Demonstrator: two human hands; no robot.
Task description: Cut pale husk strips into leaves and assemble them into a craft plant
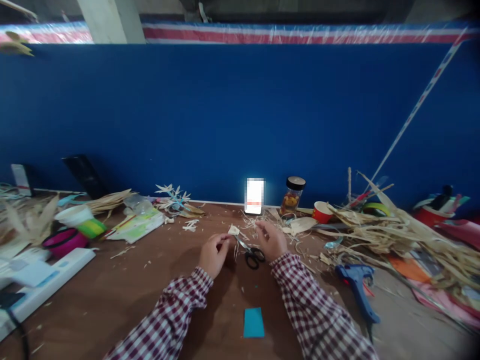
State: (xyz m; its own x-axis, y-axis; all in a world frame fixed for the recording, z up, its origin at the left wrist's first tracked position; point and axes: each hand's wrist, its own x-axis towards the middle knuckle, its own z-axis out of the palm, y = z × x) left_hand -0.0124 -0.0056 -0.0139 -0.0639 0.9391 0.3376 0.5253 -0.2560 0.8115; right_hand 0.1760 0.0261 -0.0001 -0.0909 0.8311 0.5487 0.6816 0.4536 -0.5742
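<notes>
Blue partition [210,115] closes off the far side of the brown bench [150,290], so I have no reach past it. My left hand [213,255] has thumb and forefinger close together beside a pale scrap [233,230]; my right hand [273,242] is bent, fingertips near the shreds [247,220]. Whether either grip is clamped on anything, I cannot tell. Scissors [249,249] lie between them, handles just beside the right: a careless inward sweep could snag them or nick a finger. Pushing forward could topple the phone [254,195] or jar [290,202]. Rightward, my sleeve [315,305] could catch the glue gun [356,280]. Widest room: nearer me, around the blue square [254,323].
</notes>
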